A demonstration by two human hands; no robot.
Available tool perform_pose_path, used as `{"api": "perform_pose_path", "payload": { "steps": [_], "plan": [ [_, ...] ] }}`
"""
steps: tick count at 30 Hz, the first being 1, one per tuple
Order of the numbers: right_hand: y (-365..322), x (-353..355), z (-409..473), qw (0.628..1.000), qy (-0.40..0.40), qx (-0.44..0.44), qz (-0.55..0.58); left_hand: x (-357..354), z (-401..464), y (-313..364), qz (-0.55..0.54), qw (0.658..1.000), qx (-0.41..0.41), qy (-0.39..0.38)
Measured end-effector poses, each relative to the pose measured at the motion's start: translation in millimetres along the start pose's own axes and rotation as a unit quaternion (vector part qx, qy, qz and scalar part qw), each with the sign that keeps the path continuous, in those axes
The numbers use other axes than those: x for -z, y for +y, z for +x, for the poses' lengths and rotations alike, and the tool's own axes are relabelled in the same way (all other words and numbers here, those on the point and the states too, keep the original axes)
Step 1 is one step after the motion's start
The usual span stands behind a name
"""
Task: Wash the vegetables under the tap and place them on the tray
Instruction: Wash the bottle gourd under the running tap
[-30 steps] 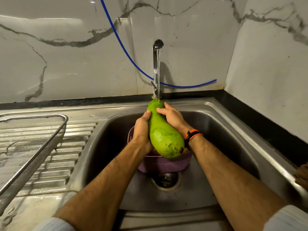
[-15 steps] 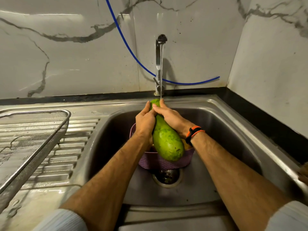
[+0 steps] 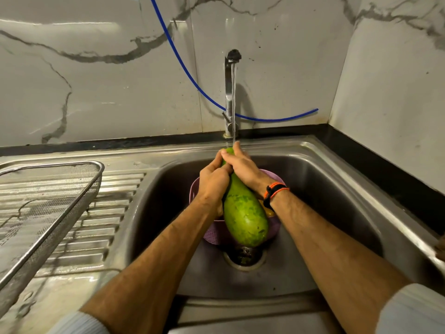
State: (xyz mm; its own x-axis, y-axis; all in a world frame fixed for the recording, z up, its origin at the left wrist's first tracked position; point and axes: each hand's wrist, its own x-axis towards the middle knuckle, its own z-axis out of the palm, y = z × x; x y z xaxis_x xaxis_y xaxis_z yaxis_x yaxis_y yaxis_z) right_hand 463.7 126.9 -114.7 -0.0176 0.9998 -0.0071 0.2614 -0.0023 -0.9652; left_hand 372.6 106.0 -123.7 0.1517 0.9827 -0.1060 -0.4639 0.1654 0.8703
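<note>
Head view — left hand (image 3: 213, 183) and right hand (image 3: 242, 166) gripping gourd (image 3: 243, 216) over purple basket (image 3: 212, 233) in sink (image 3: 337, 201).

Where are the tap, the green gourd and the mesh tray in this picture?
tap (image 3: 228, 97): head view, on its upright metal stem.
green gourd (image 3: 244, 218): head view, on its wide lower body.
mesh tray (image 3: 95, 189): head view, on its right-hand wire rim.
</note>
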Motion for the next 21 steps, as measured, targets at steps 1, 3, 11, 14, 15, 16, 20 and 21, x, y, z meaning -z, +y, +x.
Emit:
{"api": "perform_pose_path", "payload": {
  "steps": [1, 3, 11, 14, 15, 16, 20, 21],
  "plan": [
    [0, 1, 0, 1.0, 0.015, 0.004, -0.006, -3, 0, 1, -0.002, 1.0, 0.002, -0.008],
    [3, 4, 0, 1.0, 0.006, 0.011, 0.012, -5, 2, 3, -0.018, 1.0, -0.003, -0.005],
    [3, 6, 2, 0.996, 0.038, 0.018, 0.084, 0, 0, 3, 0.017, 1.0, 0.007, -0.018],
    [1, 10, -3, 0.976, 0.061, 0.026, 0.208, 1, -1, 8, 0.055, 0.998, 0.023, -0.025],
    [2, 10, -3, 0.969, 0.067, 0.03, 0.234, 2, -3, 9, 0.079, 0.996, 0.026, -0.034],
    [1, 9, -3, 0.966, 0.073, 0.033, 0.246, 4, -4, 9, 0.103, 0.993, 0.023, -0.042],
    [-2, 7, -6, 0.966, 0.079, 0.045, 0.243, 3, -12, 13, 0.162, 0.985, -0.006, -0.068],
    [-3, 7, -6, 0.967, 0.081, 0.05, 0.235, 3, -12, 15, 0.164, 0.984, -0.012, -0.073]
  ]
}}
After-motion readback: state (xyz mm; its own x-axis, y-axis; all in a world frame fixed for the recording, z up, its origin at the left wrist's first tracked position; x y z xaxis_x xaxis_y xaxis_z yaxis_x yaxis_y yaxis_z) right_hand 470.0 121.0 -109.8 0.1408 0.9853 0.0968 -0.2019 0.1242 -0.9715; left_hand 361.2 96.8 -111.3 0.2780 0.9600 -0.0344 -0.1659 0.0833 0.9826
